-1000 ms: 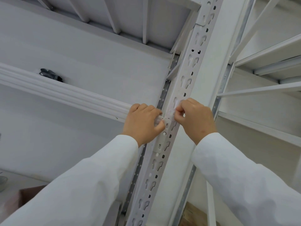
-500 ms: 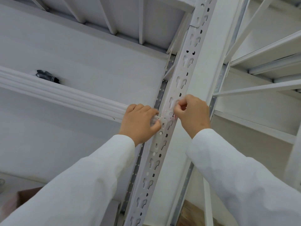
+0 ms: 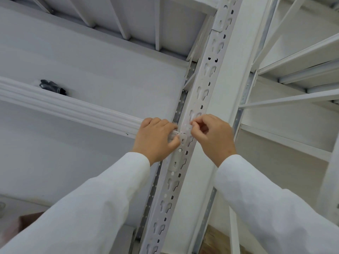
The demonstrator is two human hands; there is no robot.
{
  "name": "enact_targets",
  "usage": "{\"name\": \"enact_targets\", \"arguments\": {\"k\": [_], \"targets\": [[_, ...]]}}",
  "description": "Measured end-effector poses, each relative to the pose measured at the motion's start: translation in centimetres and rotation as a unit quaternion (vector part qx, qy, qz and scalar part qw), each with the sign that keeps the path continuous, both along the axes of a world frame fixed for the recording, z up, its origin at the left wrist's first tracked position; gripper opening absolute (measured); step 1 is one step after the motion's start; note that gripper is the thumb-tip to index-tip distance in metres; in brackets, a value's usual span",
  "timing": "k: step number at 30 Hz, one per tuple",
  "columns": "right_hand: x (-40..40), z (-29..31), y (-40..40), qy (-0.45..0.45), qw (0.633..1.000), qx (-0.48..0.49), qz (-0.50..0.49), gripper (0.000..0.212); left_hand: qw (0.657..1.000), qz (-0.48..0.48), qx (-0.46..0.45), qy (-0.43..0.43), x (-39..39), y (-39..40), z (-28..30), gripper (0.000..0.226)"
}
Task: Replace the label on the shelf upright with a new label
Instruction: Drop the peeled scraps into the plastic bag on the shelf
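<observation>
A white perforated shelf upright [image 3: 200, 99] runs diagonally up the middle of the head view. On it, at hand height, sits a small pale label [image 3: 180, 133]. My left hand [image 3: 156, 139] grips the left end of the label, thumb below and fingers curled over it. My right hand [image 3: 213, 136] pinches at the label's right edge with thumb and forefinger against the upright. Most of the label is hidden by my fingers.
A white ribbed shelf beam [image 3: 69, 107] meets the upright from the left, with a dark object [image 3: 52, 86] lying on the shelf behind it. More white shelves and braces [image 3: 293, 99] stand at right. A wooden surface [image 3: 211, 239] shows at the bottom.
My right hand has shifted slightly along the upright and its fingers have kept working at the label's edge. My left hand has kept its hold. The camera view moved a little.
</observation>
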State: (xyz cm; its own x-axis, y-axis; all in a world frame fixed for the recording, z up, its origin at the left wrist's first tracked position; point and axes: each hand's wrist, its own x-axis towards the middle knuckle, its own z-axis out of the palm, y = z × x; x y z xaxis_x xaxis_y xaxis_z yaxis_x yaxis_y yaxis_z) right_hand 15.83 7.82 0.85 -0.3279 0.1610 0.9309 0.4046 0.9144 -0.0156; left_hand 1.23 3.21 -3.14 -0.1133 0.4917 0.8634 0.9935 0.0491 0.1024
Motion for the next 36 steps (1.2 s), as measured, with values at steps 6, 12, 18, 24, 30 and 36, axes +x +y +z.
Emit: {"name": "enact_targets", "arguments": {"k": [6, 12, 18, 24, 30, 36], "targets": [[-4.6, -4.0, -3.7, -0.087, 0.981, -0.076, 0.154, 0.009, 0.969, -0.207, 0.115, -0.075, -2.9, -3.9, -4.9, 0.026], [-13.9, -12.8, -6.1, -0.229, 0.933, -0.183, 0.209, 0.007, 0.968, -0.065, -0.012, -0.243, -12.4, -10.0, -15.1, 0.035], [-24.6, -21.8, -6.1, -0.218, 0.762, -0.558, 0.247, 0.023, 0.887, -0.077, -0.046, -0.452, -19.9, -12.0, -20.9, 0.017], [-30.1, -26.1, -3.3, -0.136, 0.602, -0.737, 0.275, 0.011, 0.841, -0.111, -0.089, -0.522, -24.2, -10.0, -24.6, 0.014], [-30.7, -27.7, 1.3, -0.155, 0.446, -0.839, 0.27, 0.01, 0.863, -0.078, -0.123, -0.484, -25.9, -6.9, -25.7, 0.015], [-30.3, -29.5, 2.0, -0.18, 0.48, -0.821, 0.251, 0.01, 0.88, -0.028, -0.198, -0.43, -26.4, -6.3, -27.3, 0.021]]}}
